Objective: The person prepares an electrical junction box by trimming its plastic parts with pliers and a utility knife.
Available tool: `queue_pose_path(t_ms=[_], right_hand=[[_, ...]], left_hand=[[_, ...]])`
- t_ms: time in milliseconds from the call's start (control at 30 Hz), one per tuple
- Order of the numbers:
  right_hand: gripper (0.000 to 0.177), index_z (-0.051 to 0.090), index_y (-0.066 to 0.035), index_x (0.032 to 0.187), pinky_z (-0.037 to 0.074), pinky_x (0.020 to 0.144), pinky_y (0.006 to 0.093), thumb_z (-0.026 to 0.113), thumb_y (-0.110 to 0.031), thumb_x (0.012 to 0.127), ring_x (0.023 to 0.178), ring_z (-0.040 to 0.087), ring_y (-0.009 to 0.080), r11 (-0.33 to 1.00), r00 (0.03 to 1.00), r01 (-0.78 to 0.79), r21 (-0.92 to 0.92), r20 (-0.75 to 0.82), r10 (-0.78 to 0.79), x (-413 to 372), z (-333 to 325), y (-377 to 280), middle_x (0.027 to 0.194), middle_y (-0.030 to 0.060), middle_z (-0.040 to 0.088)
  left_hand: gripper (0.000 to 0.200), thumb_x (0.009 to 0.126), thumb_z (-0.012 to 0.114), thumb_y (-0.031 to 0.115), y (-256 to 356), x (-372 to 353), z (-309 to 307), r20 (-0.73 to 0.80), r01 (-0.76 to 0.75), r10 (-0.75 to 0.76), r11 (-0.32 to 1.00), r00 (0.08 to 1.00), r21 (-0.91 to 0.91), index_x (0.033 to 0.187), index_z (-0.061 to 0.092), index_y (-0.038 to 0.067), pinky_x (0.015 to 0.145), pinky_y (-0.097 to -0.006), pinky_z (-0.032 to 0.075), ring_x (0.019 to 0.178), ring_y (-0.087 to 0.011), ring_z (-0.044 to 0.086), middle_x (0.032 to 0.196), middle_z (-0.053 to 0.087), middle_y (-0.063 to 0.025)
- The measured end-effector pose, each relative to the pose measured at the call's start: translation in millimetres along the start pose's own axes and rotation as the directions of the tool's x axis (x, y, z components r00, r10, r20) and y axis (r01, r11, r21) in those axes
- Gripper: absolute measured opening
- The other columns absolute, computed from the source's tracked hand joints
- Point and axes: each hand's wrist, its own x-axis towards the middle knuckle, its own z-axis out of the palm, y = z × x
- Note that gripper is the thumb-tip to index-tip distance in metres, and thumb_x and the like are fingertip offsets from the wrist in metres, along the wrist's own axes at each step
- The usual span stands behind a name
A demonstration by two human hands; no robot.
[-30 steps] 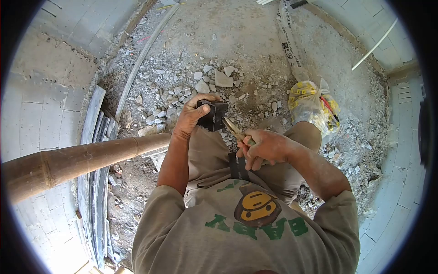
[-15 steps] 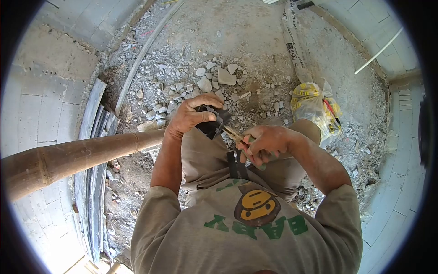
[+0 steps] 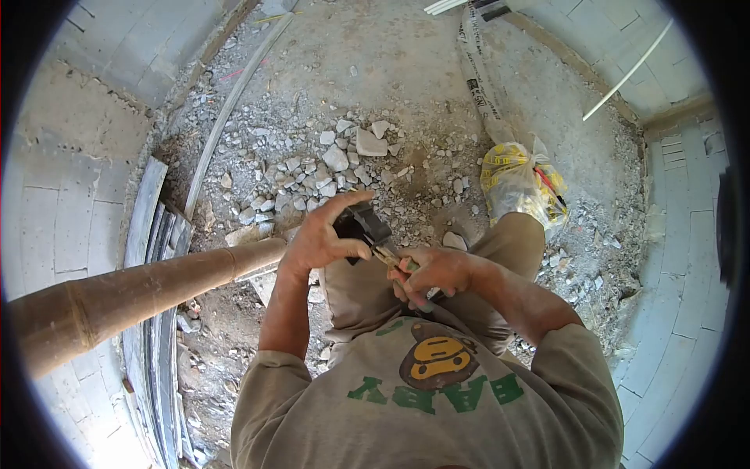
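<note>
My left hand (image 3: 319, 238) holds a black box-like piece (image 3: 362, 227) between thumb and fingers, above the knees. In my right hand (image 3: 441, 272) are pliers (image 3: 388, 256) with red and green handles, the fingers wrapped round them. The jaws of the pliers meet the lower right edge of the black piece; exactly what they grip is too small to tell.
A thick bamboo pole (image 3: 156, 285) runs in from the left. Behind it lie long metal strips (image 3: 160, 234) by the wall. Rubble (image 3: 336, 159) covers the floor ahead. A clear plastic bag (image 3: 516, 184) with yellow contents sits beyond the right knee.
The fingers of my left hand have spread wider around the black piece, which has turned slightly. My right hand and the pliers have shifted a little left. The whole view has moved slightly.
</note>
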Motion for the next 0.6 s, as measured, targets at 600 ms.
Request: queue_pose_path(t_ms=[600], right_hand=[[0.019,0.056,-0.003,0.100,0.050,0.068,0.0289,0.060,-0.013,0.085,0.061,0.061,0.0122,0.999,0.986,0.020,0.041,-0.167,-0.013,-5.4,9.9,42.7,0.082,0.0104,0.065]], left_hand=[[0.070,0.072,0.081,0.046,24.3,-4.0,25.3,-0.349,0.147,-0.225,0.961,0.910,-0.234,0.117,0.054,0.001,0.078,-0.0320,0.051,0.089,-0.0178,0.060,0.100,0.062,-0.0099]])
